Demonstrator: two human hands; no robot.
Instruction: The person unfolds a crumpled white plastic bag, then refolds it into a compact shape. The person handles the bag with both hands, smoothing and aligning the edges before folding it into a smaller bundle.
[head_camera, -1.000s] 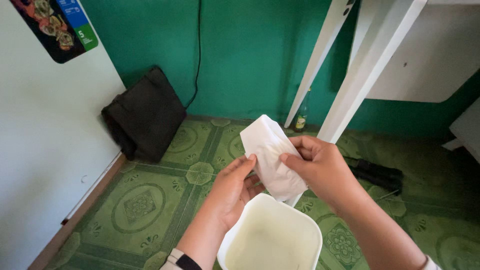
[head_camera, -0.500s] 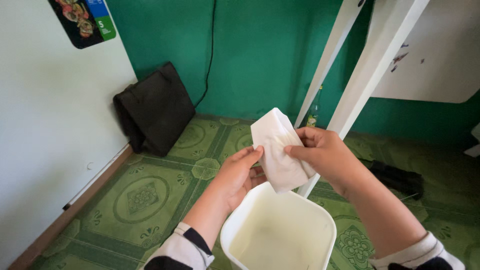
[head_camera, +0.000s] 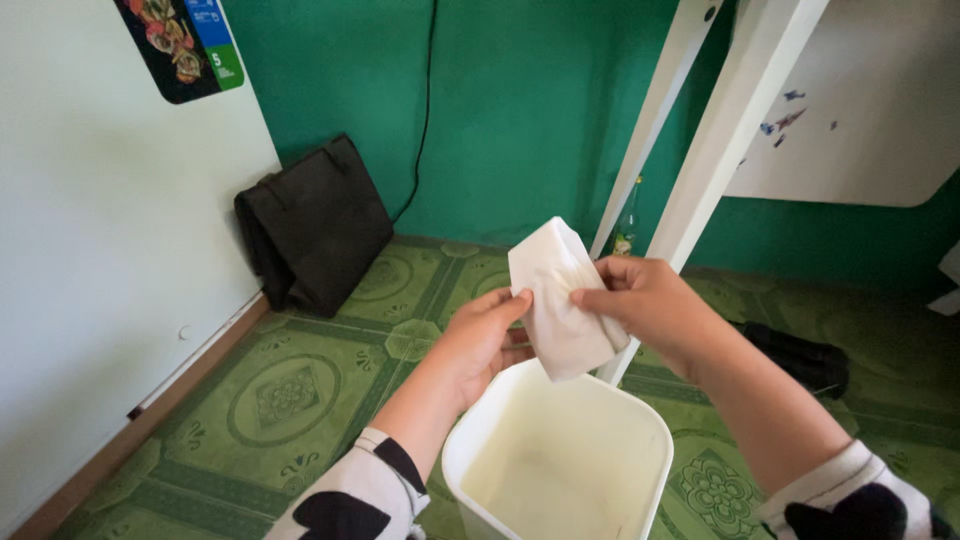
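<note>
Head view: both hands hold a folded white paper tissue (head_camera: 558, 300) above the near white plastic bin (head_camera: 640, 425). Right hand (head_camera: 650, 305) pinches its right edge between thumb and fingers; left hand (head_camera: 485, 340) touches its left edge with loosely curled fingertips. Far left, a black fabric bag (head_camera: 315, 225) leans against the green wall (head_camera: 500, 110).

one tissue (head_camera: 560, 300), one bin (head_camera: 640, 425), two hands (head_camera: 490, 340)

Dark rounded poster (head_camera: 182, 45), blue-green corner panels, upper left wall; green-labelled bottle (head_camera: 626, 236) by white leg.
</note>
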